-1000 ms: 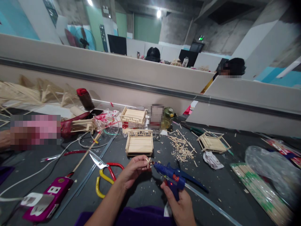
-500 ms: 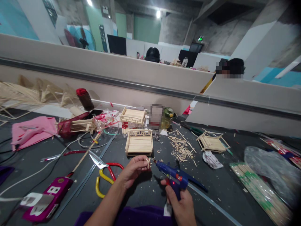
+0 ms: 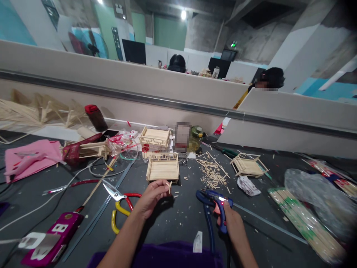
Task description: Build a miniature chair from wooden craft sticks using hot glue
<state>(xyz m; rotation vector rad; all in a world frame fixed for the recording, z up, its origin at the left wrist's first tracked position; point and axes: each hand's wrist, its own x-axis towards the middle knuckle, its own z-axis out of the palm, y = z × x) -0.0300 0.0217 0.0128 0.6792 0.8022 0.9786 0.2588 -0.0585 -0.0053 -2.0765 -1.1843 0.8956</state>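
Between the thumb and fingertips of my left hand (image 3: 156,195) are small wooden sticks (image 3: 170,187), joined at an angle. Just beyond those fingers stands a small bench-like stick model (image 3: 163,169) with a slatted base and a railing. My right hand (image 3: 232,221) is wrapped round the handle of a blue hot glue gun (image 3: 222,214), whose red light is lit. A clear glue stick (image 3: 267,221) trails from the gun's back end. Blue-handled pliers (image 3: 208,210) lie close to the gun and partly overlap it in view.
Scissors (image 3: 114,191) with red and yellow handles lie left of my left arm. A heap of cut sticks (image 3: 213,173), another stick model (image 3: 248,165) and bagged sticks (image 3: 304,219) are to the right. A magenta power strip (image 3: 54,238) sits front left. A partition (image 3: 134,83) runs behind.
The glue gun has moved right, away from the sticks in my left hand, and turned. My left hand still holds the sticks. The whole view has shifted slightly.
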